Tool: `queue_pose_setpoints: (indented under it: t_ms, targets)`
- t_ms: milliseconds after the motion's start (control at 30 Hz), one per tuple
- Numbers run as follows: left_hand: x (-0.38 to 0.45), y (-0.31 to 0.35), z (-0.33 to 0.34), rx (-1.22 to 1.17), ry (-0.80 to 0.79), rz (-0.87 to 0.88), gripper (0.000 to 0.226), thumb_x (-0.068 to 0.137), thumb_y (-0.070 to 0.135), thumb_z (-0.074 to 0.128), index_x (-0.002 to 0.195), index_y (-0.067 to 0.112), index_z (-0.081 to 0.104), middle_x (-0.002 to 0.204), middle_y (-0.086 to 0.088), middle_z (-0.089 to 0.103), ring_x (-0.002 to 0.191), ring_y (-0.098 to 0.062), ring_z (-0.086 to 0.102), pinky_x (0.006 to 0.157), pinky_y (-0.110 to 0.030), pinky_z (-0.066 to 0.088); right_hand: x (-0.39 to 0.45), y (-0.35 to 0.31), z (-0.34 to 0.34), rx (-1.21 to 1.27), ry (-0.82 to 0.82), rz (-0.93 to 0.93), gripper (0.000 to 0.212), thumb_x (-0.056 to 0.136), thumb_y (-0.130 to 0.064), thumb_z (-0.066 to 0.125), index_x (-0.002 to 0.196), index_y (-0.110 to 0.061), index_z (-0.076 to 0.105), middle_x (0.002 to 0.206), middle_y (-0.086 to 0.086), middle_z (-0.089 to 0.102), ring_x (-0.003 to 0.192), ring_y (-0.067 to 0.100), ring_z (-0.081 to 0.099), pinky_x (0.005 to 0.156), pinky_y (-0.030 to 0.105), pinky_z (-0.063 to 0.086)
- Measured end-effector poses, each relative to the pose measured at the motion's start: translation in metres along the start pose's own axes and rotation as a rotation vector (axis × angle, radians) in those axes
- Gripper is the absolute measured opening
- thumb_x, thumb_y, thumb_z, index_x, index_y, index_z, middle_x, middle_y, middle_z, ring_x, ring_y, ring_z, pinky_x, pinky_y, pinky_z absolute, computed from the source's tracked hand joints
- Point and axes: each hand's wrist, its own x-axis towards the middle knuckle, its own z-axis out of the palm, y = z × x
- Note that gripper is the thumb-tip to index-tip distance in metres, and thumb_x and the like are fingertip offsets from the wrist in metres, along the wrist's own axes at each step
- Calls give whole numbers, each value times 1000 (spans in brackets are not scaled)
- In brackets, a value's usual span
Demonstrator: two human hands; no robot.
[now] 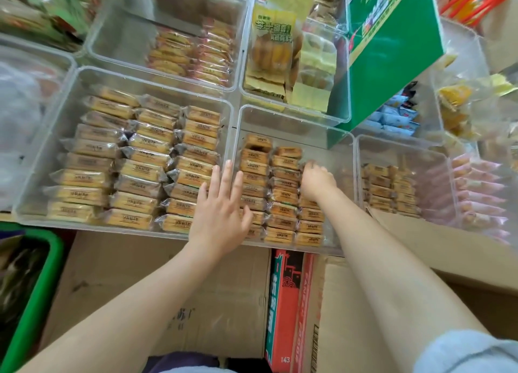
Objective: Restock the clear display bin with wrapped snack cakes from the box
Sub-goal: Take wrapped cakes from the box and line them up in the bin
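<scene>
Cardboard cartons (173,283) nearest the camera, flaps shut, a red-and-green printed box (291,305) wedged between them, a green crate (36,283) at far left. Two bare forearms reaching up and forward over the cartons toward a shelf of transparent tubs. Left hand (221,207) flat and palm-down, fingers straight and spread, laid over the divide between two tubs, fingertips across the shared rims, thumb side over the leftmost row of wrapped snack cakes (283,193) in the clear display bin (294,120). Right hand (316,180) inside that bin, knuckles up, fingers curled down at the far end of the third row of cakes; whether gripping a cake or only pressing on it, cannot tell, fingertips hidden. Cakes standing on edge in three rows along the bin's left and middle, near rows full to the front wall. Bare floor showing along the bin's right side and across its back, beyond the right hand. Neighbouring left tub (84,92) packed with larger wrapped cakes (140,162) in three rows, little slack. Right tub (403,154) partly filled. Farther back, yellow-packaged cakes (269,47) upright in another tub, a green carton (392,50) tilted over its right edge and the display bin's back corner.
</scene>
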Motion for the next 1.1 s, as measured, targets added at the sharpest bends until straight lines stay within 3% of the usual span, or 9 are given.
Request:
queue_pose_setpoints:
  t_ms: [167,400,500,600,700,800,933,1033,1100]
  targets:
    - [-1,-1,-2,-26,2,4,75,97,50,16,163,15,5,169,-11,-13,157,-30,-9,127,-50,10,-32,-1,-28,110,16,-115,30,98,-20,45,121,-16,64,120,10,65,101,27,62,89,43,55]
    - [-9,23,-16,10,14,-89,70,102,37,40,162,10,15,170,-15,-5,157,-32,-7,126,-53,4,-183,87,-75,491,624,-254,23,101,-22,48,101,-14,69,89,2,68,80,20,62,67,38,53]
    - [-34,106,-35,-196,82,95,61,102,33,49,155,10,34,168,-16,16,156,-32,7,126,-49,5,-233,159,-43,586,774,-109,22,99,-21,49,97,-13,69,83,1,68,76,19,62,64,39,53]
    - [-69,205,-54,-380,235,430,48,99,32,48,142,13,51,155,-11,43,146,-31,31,123,-47,17,-262,226,8,646,664,122,23,101,-21,47,112,-17,68,87,0,67,79,19,64,64,32,50]
    - [-87,286,-62,-362,217,665,46,101,30,50,144,16,48,151,-8,45,143,-27,35,119,-47,27,-279,276,50,756,539,260,47,100,-17,43,145,-29,47,84,-3,58,83,22,60,67,30,39]
    - [-87,342,-43,-135,96,644,63,102,41,46,158,17,27,166,-10,24,155,-28,14,126,-46,13,-281,310,77,797,624,322,60,99,-13,43,155,-27,28,99,-2,59,83,20,55,68,31,37]
    - [-84,363,-1,178,63,533,87,99,63,37,162,18,0,169,-10,10,157,-31,3,125,-47,-3,-268,335,112,725,739,351,44,99,-14,48,142,-11,38,124,11,59,92,33,64,67,29,35]
    - [-79,360,8,240,98,522,92,95,67,39,162,19,-2,167,-10,14,155,-32,7,125,-48,-1,-248,348,145,524,448,129,42,100,-24,52,138,-12,43,119,11,59,98,33,65,68,34,46]
    - [-77,359,9,241,110,527,93,93,66,43,161,19,1,165,-10,19,153,-33,13,125,-50,3,-233,355,170,345,81,-5,52,97,-32,57,146,-21,41,138,11,50,126,35,52,91,43,51]
